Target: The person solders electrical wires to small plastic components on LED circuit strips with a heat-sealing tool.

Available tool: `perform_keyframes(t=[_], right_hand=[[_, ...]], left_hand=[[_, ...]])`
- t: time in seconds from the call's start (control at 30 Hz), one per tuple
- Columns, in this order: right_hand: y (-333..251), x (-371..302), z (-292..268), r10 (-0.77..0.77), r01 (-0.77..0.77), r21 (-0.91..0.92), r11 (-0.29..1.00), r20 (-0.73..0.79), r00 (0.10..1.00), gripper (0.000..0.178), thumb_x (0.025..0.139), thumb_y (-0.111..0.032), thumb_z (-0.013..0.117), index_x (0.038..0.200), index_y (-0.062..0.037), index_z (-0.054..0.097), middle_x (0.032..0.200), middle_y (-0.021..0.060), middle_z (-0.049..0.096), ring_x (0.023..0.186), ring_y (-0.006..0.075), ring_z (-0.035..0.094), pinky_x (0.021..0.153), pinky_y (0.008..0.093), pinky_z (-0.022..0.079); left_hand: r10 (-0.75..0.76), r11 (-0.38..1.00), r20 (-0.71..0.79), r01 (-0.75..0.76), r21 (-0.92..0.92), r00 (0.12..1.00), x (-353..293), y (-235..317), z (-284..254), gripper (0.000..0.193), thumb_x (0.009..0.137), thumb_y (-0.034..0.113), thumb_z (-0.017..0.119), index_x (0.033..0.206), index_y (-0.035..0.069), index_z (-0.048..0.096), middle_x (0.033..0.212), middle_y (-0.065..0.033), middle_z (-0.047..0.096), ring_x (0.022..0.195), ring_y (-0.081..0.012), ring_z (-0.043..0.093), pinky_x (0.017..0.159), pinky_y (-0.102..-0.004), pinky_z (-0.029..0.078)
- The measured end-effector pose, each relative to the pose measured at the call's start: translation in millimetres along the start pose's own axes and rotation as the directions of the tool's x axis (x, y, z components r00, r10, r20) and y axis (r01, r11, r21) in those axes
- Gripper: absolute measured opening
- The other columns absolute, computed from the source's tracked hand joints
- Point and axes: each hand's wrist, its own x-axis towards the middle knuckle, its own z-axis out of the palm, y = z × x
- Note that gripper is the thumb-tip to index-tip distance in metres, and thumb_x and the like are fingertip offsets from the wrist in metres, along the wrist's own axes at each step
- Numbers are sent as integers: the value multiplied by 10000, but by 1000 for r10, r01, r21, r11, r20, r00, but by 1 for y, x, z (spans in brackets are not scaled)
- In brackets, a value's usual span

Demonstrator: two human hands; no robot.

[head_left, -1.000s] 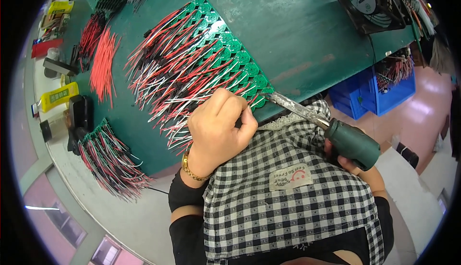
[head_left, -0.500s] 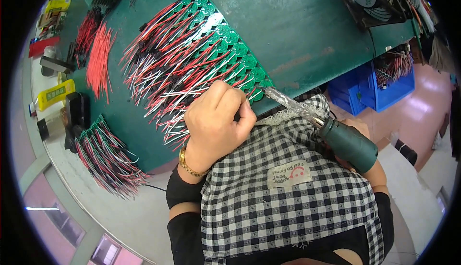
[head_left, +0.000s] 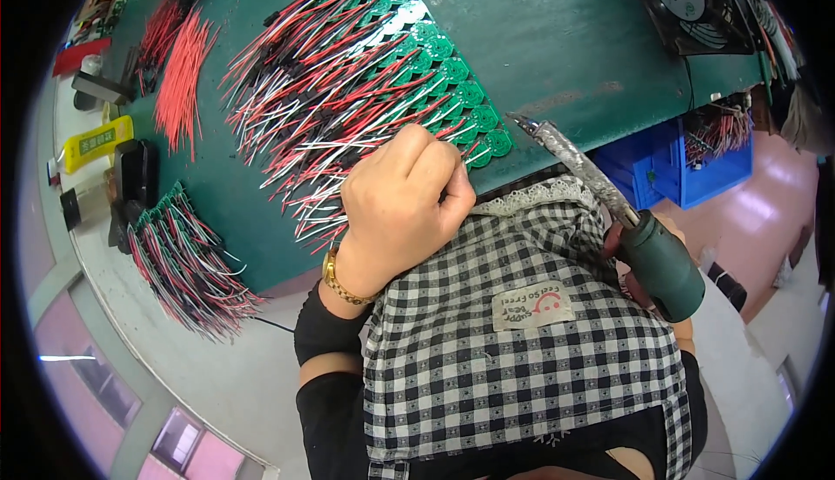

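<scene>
My left hand point(head_left: 402, 200) is closed, its knuckles up, over the near end of a panel of small round green circuit boards point(head_left: 470, 95). Its thumb presses against the curled fingers, and whatever they pinch is hidden. Rows of red, white and black wires point(head_left: 326, 102) fan out leftward from the panel, some running up to the hand. My right hand point(head_left: 639, 291), partly covered, grips a soldering iron point(head_left: 665, 267) by its dark green handle. The iron's shaft is wrapped in silvery foil, and its tip is just right of the panel's near corner, apart from the boards.
Left of the panel lie a bundle of red wires point(head_left: 183, 84) and a wired board stack point(head_left: 187, 263). A yellow bottle point(head_left: 97, 143) stands at the left edge. A black fan point(head_left: 687, 2) sits at the far right, above blue bins point(head_left: 704, 163) beside the table.
The soldering iron's tip has left the panel's near corner and moved up and right. My left hand stays closed near the same corner. The whole view has shifted slightly.
</scene>
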Motion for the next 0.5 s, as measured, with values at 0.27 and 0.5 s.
perform_keyframes(t=[0.27,0.5], right_hand=[[31,-13,11,-169,178,87,980,-97,981,236,664,-208,724,861,-96,657,768,64,645,716,263,628,646,339,484],[34,-14,13,-296,305,138,942,-81,952,451,619,-313,750,981,-66,645,908,84,659,762,286,638,685,353,492]], left_hand=[[-8,1000,-22,7,-16,1000,6,2,3,139,638,29,672,697,87,560,677,-38,477,515,-203,509,446,-313,396],[-44,998,-20,43,-35,999,5,3,3,143,633,22,665,702,80,554,675,-41,475,517,-203,506,449,-310,390]])
